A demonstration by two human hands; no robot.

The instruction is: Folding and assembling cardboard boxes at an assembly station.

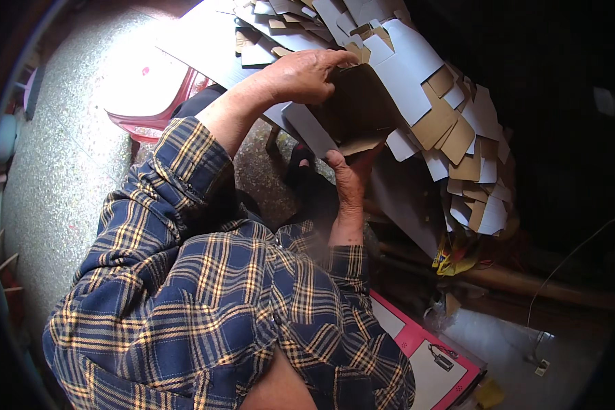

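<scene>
An open cardboard box [357,102], brown inside and white outside, is held tilted between my hands. My left hand [304,76] is closed at the box's far-left upper edge, with its fingers bent over the edge; the fingertips are partly hidden. From the near side my right hand [352,179] supports the box, its thumb against the white side wall and its other fingers mostly hidden underneath. Just beyond the box lies a heap of flat, die-cut cardboard pieces [406,72], white on one face and brown on the other.
More cardboard blanks [473,152] spread down the right side of the heap. A red-rimmed plastic stool [143,123] stands on the speckled floor [61,171] at left, in glaring light. Near my lower right lie a pink-and-white printed carton [434,365] and a thin cable [560,263].
</scene>
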